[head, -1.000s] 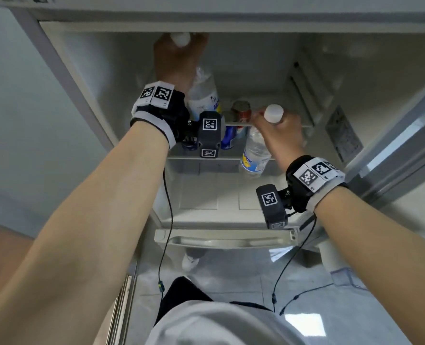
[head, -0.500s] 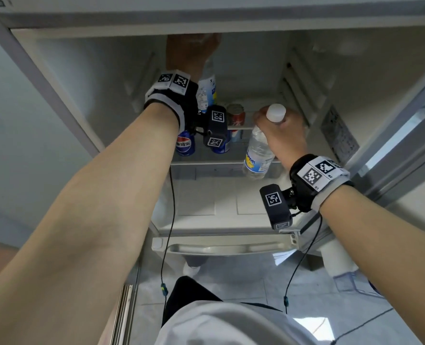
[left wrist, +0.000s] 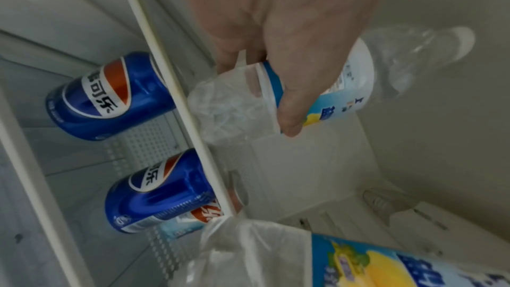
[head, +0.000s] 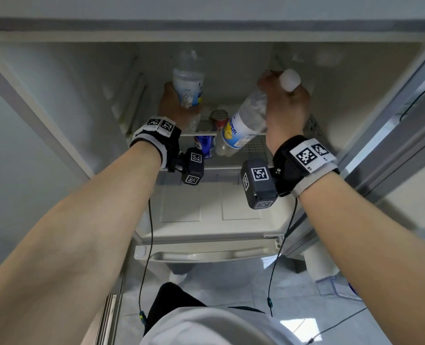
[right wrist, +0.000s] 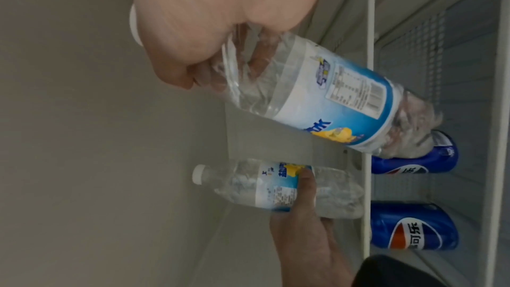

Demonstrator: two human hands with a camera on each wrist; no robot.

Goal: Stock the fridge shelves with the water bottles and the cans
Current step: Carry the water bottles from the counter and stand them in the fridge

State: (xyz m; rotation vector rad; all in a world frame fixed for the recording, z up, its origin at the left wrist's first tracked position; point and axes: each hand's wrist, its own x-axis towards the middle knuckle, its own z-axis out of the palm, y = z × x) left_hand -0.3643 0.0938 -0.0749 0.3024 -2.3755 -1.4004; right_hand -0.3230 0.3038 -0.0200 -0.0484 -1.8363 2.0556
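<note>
My left hand [head: 175, 108] grips a clear water bottle [head: 189, 83] with a blue and white label around its lower body, upright over the upper fridge shelf [head: 258, 134]; the left wrist view shows that bottle [left wrist: 331, 86] in the hand [left wrist: 278, 29]. My right hand [head: 285, 103] grips a second water bottle [head: 241, 125] near its white cap [head: 290, 79], tilted, base down to the left. The right wrist view shows both the tilted bottle [right wrist: 325, 95] and the upright one [right wrist: 276, 187]. Blue Pepsi cans [left wrist: 110, 97] [left wrist: 163, 191] stand on the lower shelf, and a red can [head: 219, 118] sits further back.
The fridge's white side walls [head: 77, 95] close in both sides, with rails on them. A white shelf edge [left wrist: 171, 86] runs just in front of the bottle bases. Below are drawer covers [head: 206, 205] and a handle [head: 206, 255]. The open door [head: 390, 135] stands at right.
Both hands rose to the upper shelf level. The left hand's grip is now on the lower body of its bottle, not the cap. The right bottle tilted and lifted.
</note>
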